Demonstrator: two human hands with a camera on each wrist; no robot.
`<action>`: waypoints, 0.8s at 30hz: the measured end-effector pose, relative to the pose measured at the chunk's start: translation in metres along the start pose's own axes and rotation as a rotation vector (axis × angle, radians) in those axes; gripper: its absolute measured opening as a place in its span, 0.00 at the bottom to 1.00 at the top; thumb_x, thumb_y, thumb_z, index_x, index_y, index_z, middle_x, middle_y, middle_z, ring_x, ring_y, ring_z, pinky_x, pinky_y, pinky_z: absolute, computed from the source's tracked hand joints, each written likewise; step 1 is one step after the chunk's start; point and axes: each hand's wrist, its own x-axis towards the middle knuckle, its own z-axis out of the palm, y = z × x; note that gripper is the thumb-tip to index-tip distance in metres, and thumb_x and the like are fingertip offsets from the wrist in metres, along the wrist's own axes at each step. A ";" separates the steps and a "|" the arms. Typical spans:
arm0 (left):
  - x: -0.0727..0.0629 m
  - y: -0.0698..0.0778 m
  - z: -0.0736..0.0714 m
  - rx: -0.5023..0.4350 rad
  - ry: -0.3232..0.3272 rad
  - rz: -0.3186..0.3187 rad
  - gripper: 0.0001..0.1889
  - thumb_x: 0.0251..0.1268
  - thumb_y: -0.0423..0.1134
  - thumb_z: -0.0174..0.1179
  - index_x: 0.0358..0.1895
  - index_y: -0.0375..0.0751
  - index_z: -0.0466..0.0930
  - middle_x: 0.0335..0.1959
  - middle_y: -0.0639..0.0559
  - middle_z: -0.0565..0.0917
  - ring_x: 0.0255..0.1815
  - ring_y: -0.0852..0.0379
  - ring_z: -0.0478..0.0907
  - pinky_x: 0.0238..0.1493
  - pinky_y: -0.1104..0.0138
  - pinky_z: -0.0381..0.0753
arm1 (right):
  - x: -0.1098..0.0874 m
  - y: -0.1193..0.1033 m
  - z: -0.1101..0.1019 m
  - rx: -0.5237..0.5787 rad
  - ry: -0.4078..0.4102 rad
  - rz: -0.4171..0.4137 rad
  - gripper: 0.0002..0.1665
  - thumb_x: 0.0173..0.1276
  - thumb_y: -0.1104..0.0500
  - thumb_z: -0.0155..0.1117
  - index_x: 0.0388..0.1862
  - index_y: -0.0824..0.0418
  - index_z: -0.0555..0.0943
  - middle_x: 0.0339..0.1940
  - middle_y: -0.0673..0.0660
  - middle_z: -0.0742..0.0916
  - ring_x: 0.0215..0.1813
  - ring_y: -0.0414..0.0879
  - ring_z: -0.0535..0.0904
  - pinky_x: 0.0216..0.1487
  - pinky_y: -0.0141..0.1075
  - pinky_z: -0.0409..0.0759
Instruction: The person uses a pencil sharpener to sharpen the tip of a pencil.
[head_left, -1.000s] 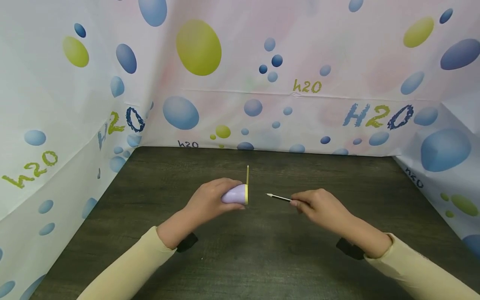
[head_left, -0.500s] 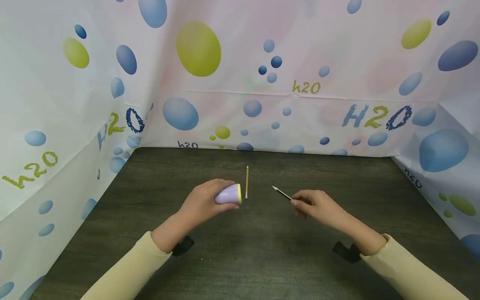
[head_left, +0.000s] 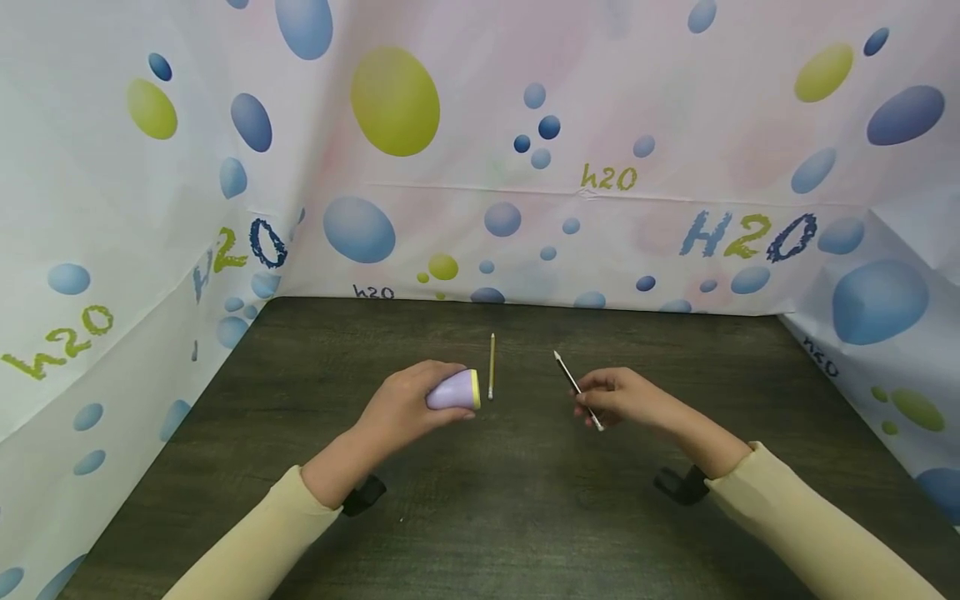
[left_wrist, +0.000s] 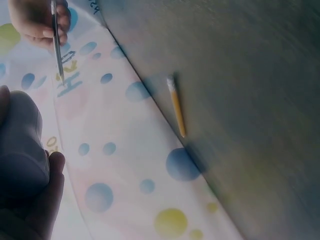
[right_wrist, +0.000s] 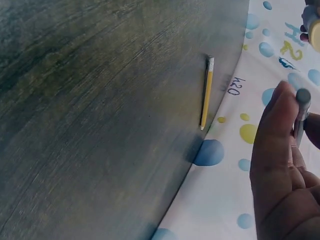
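My left hand (head_left: 401,408) grips a lilac, tapered object (head_left: 452,390) with a yellow end, held on its side and facing right. Its exact kind cannot be made out. In the left wrist view the same object (left_wrist: 21,140) shows a smooth, waisted body. My right hand (head_left: 626,394) pinches a dark pencil (head_left: 566,372) with a pale tip, slanted so the tip points away and to the left. The pencil's blunt end sticks out below the fingers. Between the hands, a yellow pencil (head_left: 492,367) lies on the table, its white eraser end nearer me.
The dark wood-grain table (head_left: 480,517) spreads under both arms. White sheeting (head_left: 480,108) printed with blue and green bubbles rises along the back and both sides. Dark wrist straps (head_left: 365,495) show below the sleeves.
My left hand has drawn slightly left with the lilac object, uncovering the yellow pencil's eraser end. In my right hand, the dark pencil has swung from pointing left to pointing mostly away.
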 end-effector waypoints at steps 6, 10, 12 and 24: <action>0.001 0.000 0.003 -0.019 -0.006 0.012 0.26 0.52 0.44 0.79 0.55 0.39 0.85 0.50 0.46 0.90 0.44 0.53 0.86 0.42 0.59 0.84 | 0.012 0.001 -0.001 0.051 0.009 0.041 0.26 0.81 0.57 0.55 0.65 0.77 0.73 0.47 0.62 0.86 0.42 0.42 0.85 0.44 0.39 0.87; 0.001 0.001 0.004 -0.026 -0.017 0.007 0.26 0.53 0.44 0.79 0.55 0.39 0.85 0.50 0.47 0.89 0.44 0.53 0.86 0.43 0.59 0.84 | 0.018 0.001 -0.002 0.095 0.011 0.045 0.28 0.81 0.57 0.55 0.67 0.78 0.71 0.47 0.60 0.85 0.40 0.42 0.84 0.43 0.37 0.87; 0.001 0.001 0.004 -0.022 -0.024 -0.001 0.26 0.53 0.44 0.79 0.55 0.39 0.85 0.50 0.47 0.89 0.44 0.53 0.86 0.43 0.59 0.84 | 0.022 0.001 -0.002 0.116 0.013 0.053 0.29 0.81 0.57 0.54 0.68 0.78 0.69 0.48 0.60 0.84 0.39 0.40 0.84 0.44 0.36 0.87; 0.002 0.001 0.004 -0.016 -0.067 -0.037 0.26 0.55 0.46 0.78 0.56 0.39 0.85 0.51 0.47 0.90 0.45 0.53 0.86 0.43 0.58 0.84 | 0.043 -0.005 -0.001 0.147 0.056 0.086 0.31 0.82 0.60 0.52 0.74 0.78 0.64 0.64 0.75 0.78 0.46 0.41 0.84 0.46 0.34 0.87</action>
